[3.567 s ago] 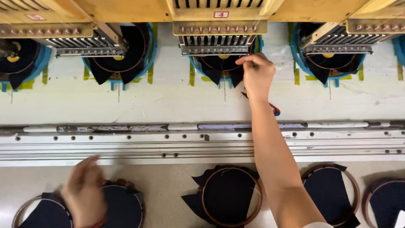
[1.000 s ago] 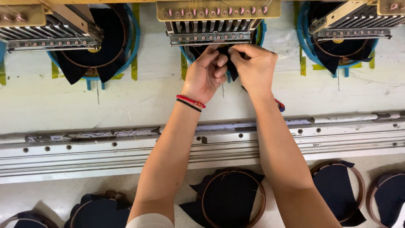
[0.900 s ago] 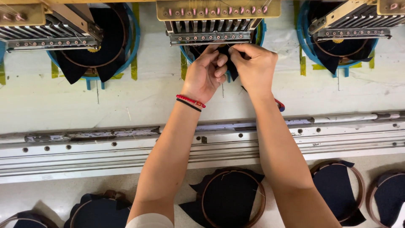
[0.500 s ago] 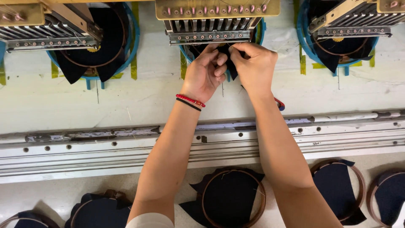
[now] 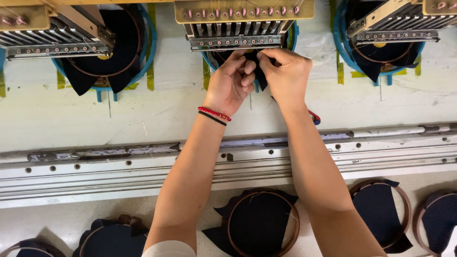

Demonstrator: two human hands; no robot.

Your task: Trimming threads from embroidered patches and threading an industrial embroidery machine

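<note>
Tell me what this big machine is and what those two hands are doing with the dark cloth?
The camera sits on the person's head and looks down. The left hand and right hand pinch dark navy fabric right under the middle sewing head of what looks like an embroidery machine, which has a row of such heads. Similar fabric sits in a blue hoop under the left head. Across the middle runs a metal rail. Nearer the person lie brown round hoops holding more navy fabric. The left wrist wears red and black bracelets.
</note>
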